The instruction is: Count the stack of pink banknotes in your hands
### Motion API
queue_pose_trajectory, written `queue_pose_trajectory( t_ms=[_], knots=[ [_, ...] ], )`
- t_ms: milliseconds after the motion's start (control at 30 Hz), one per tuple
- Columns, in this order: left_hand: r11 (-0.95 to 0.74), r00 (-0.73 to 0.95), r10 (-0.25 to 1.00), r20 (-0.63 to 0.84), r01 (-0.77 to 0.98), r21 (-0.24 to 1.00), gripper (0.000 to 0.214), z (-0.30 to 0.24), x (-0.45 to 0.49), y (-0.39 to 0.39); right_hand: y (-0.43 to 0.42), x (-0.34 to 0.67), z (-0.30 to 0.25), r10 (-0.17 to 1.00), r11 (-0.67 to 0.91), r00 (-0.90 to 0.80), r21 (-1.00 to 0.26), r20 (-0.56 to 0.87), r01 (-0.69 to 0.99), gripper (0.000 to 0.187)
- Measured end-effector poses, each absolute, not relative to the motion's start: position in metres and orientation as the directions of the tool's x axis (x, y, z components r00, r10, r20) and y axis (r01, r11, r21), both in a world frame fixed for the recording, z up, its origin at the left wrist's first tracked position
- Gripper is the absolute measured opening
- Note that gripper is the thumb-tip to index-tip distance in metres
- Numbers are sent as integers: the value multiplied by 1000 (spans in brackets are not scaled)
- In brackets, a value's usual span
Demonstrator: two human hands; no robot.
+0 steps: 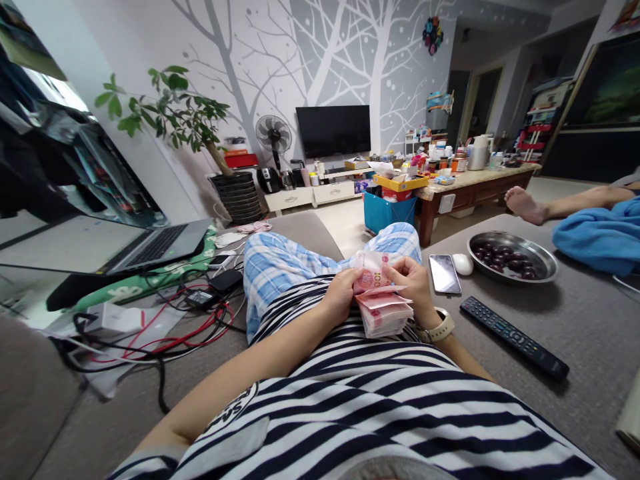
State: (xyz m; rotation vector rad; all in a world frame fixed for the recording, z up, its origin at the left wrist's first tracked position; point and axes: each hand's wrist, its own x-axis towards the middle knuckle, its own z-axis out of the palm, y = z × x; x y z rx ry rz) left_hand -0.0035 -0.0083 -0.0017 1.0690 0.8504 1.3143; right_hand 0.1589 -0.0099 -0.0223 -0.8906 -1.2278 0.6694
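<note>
A folded stack of pinkish-red banknotes (384, 313) is held over my lap, its lower half bent down toward my striped shirt. My left hand (341, 291) is closed on the left side of the stack, thumb on top. On the other side, my right hand (411, 283) pinches the banknotes near their upper right edge, its fingertips on the top note. A pale watch sits on my right wrist. The undersides of the notes and some of the fingers are hidden.
To the right on the sofa lie a phone (445, 274), a white mouse (463, 265), a remote control (514, 337) and a metal bowl (545, 270) of dark round fruit. Another person's foot (526, 205) rests beyond. Tangled cables (165, 343) and a laptop (165, 245) are at left.
</note>
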Motion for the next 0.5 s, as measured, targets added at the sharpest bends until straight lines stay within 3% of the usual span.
queue_pose_trajectory(
  t_ms=[133,233,333,500],
  knots=[
    [-49,109,990,87,-316,947,17,-1,-4,-8,-7,158,-22,846,508,236,-858,478,-80,40],
    [-52,110,990,91,-312,949,19,-1,-4,-8,-7,157,-21,882,468,151,-867,446,-173,41],
    [-49,124,988,95,-337,940,20,-2,-4,-7,-10,157,-19,882,470,85,-872,463,-136,36],
    [2,117,992,48,-393,920,21,-2,-3,-6,-15,159,-14,855,510,141,-858,500,-50,36]
  ],
)
